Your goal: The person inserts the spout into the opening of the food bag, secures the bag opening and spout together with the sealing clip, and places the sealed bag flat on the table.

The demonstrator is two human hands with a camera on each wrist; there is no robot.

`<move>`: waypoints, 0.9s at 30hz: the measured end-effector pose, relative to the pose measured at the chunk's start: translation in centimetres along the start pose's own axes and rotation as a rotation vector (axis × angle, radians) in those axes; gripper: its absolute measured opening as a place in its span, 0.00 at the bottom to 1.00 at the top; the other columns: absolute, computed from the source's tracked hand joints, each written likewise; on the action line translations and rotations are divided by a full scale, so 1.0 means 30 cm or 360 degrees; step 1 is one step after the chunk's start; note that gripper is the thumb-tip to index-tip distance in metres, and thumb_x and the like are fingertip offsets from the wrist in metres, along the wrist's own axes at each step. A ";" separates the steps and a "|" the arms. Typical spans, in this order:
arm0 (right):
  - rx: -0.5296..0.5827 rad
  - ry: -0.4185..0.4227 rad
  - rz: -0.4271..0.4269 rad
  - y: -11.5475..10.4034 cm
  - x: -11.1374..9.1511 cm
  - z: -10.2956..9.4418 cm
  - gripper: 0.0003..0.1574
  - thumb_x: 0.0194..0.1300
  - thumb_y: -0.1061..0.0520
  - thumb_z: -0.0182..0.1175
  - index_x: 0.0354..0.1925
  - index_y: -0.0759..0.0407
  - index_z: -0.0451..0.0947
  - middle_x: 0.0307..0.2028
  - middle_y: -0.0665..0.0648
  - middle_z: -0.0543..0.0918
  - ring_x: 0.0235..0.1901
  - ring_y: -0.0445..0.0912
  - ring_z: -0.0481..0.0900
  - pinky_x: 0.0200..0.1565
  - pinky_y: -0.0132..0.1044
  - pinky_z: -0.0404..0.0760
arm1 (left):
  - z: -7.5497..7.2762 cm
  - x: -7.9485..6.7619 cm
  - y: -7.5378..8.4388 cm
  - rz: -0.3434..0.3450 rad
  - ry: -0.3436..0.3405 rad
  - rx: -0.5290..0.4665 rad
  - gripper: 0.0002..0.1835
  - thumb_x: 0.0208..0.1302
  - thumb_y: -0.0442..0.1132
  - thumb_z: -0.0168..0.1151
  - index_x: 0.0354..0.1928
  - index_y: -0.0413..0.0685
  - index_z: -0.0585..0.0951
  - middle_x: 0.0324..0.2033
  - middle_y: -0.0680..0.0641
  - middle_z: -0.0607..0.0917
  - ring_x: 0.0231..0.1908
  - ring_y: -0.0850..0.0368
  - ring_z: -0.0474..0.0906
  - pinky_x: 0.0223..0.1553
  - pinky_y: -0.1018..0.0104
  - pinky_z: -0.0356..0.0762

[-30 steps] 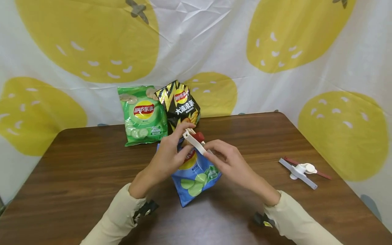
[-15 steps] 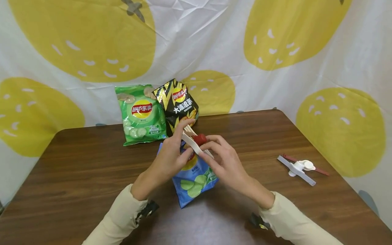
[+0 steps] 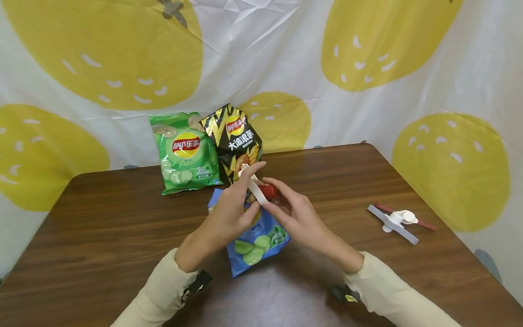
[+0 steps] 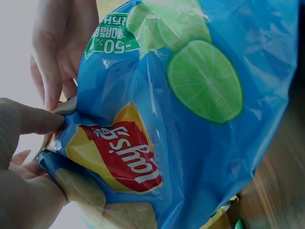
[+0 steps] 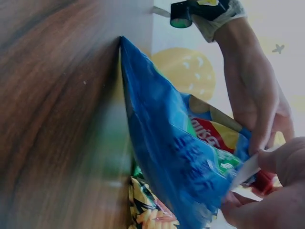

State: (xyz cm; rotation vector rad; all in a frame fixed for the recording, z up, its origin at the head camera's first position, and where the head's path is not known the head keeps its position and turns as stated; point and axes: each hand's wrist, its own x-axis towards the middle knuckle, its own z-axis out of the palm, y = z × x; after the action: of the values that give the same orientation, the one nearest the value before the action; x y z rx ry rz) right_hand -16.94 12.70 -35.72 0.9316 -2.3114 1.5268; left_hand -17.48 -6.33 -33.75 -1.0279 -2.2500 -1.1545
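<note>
In the head view a blue chip bag [image 3: 261, 247] hangs upside up over the table, its gathered top between both hands. Across that top lies a white bag clip [image 3: 258, 193] with a red cap [image 3: 268, 191]. My left hand [image 3: 224, 218] pinches the clip and the bag's top, index finger reaching along the clip's far end. The thumb and fingers of my right hand [image 3: 304, 220] hold the clip's near end, beside the cap. In the left wrist view the bag's front [image 4: 205, 143] is creased toward the fingers; the right wrist view shows its side [image 5: 157, 119].
A green chip bag [image 3: 185, 154] and a black-and-yellow chip bag [image 3: 237, 141] lean at the back of the wooden table [image 3: 102, 236]. At the right lie a white bag clip [image 3: 394, 223] and a thin red strip [image 3: 426, 225]. A fruit-print cloth [image 3: 265, 45] hangs behind.
The white clip has turned steeper in the hands, and the right fingers have shifted around the red cap. The blue bag has moved slightly left as the head view shifts.
</note>
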 end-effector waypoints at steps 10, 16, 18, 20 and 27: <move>0.0127 0.0174 -0.0055 0.010 -0.010 0.033 0.27 0.70 0.66 0.58 0.65 0.62 0.67 0.53 0.59 0.81 0.52 0.47 0.80 0.53 0.38 0.80 | 0.021 0.005 0.011 0.0037 0.0169 -0.0008 0.43 0.57 0.22 0.61 0.73 0.51 0.60 0.49 0.41 0.79 0.41 0.54 0.73 0.38 0.59 0.72; 0.0121 0.0181 -0.0038 0.032 -0.004 0.021 0.27 0.70 0.65 0.58 0.66 0.61 0.67 0.51 0.59 0.82 0.50 0.48 0.80 0.52 0.40 0.81 | 0.012 0.007 0.004 0.0042 0.0177 -0.0009 0.41 0.60 0.24 0.63 0.73 0.48 0.59 0.53 0.42 0.79 0.48 0.53 0.78 0.49 0.58 0.79; 0.0136 0.0187 -0.0009 0.040 -0.002 0.015 0.28 0.71 0.65 0.58 0.66 0.60 0.67 0.50 0.59 0.82 0.49 0.48 0.80 0.51 0.40 0.81 | 0.002 0.008 -0.001 0.0039 0.0188 -0.0013 0.40 0.60 0.24 0.64 0.73 0.47 0.60 0.57 0.42 0.78 0.53 0.53 0.77 0.54 0.55 0.78; 0.0158 0.0191 0.0032 0.045 0.000 0.010 0.28 0.71 0.65 0.58 0.67 0.58 0.67 0.49 0.59 0.82 0.49 0.47 0.80 0.51 0.40 0.80 | -0.007 0.009 -0.006 0.0033 0.0209 -0.0012 0.39 0.59 0.23 0.64 0.72 0.46 0.61 0.59 0.42 0.77 0.56 0.52 0.76 0.55 0.53 0.77; 0.0199 0.0129 0.0094 0.043 -0.002 0.002 0.31 0.72 0.63 0.58 0.70 0.54 0.65 0.51 0.59 0.81 0.50 0.47 0.80 0.53 0.39 0.79 | -0.010 0.010 -0.008 -0.0029 0.0302 -0.0038 0.31 0.59 0.19 0.59 0.65 0.39 0.66 0.51 0.40 0.80 0.48 0.50 0.80 0.50 0.56 0.80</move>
State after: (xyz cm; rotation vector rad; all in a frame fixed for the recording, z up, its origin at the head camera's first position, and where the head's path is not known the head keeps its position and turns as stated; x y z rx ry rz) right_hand -17.65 13.01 -36.73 0.8204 -2.2276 1.7173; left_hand -17.85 -6.54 -33.51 -0.8691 -2.1057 -1.2346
